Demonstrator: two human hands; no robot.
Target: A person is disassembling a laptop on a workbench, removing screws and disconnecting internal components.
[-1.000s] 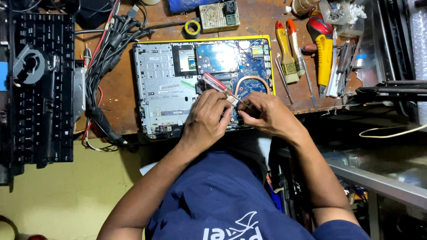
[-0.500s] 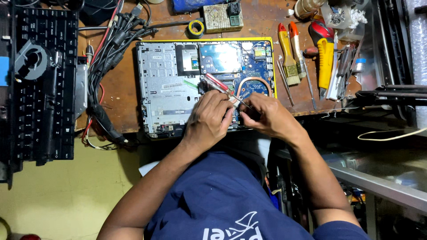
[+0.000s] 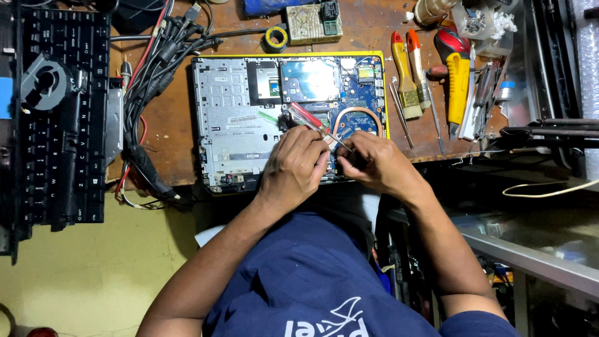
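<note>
An opened laptop point(image 3: 287, 118) lies on the wooden bench point(image 3: 175, 125), with its inside parts showing. A red-handled screwdriver point(image 3: 307, 118) is gripped in the closed left hand point(image 3: 294, 167). Its tip is pointed at the board by the right hand point(image 3: 374, 163), which is curled shut, maybe on a small part; that cannot be told. A steady, careful turn seems needed. Black cables point(image 3: 153, 56), brushes point(image 3: 409, 75) and a keyboard point(image 3: 59, 118) are crowded around.
</note>
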